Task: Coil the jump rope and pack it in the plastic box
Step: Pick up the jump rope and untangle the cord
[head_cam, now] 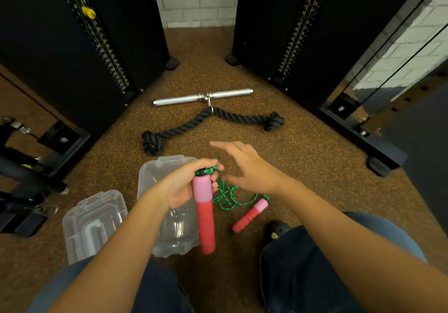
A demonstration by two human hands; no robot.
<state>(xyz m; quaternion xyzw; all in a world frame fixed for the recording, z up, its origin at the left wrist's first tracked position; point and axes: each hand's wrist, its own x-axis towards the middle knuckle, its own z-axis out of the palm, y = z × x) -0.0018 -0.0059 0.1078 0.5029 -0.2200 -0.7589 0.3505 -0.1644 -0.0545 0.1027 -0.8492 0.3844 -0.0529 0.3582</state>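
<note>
My left hand [180,186] grips one pink-and-red jump rope handle [204,218] near its top, holding it upright over the clear plastic box [148,181]. The green rope [228,195] hangs from that handle in loose tangles down to the floor. It runs to the second pink-and-red handle [251,215], which lies on the floor to the right of the box. My right hand [249,167] hovers just right of the held handle, fingers spread, holding nothing. The box's clear lid [93,223] lies on the floor to the left of the box.
A black knotted triceps rope [206,124] and a steel bar attachment [203,97] lie on the brown floor beyond the box. Black weight-stack towers [80,45] stand left and right. My knees and a dark shoe [276,231] are at the bottom.
</note>
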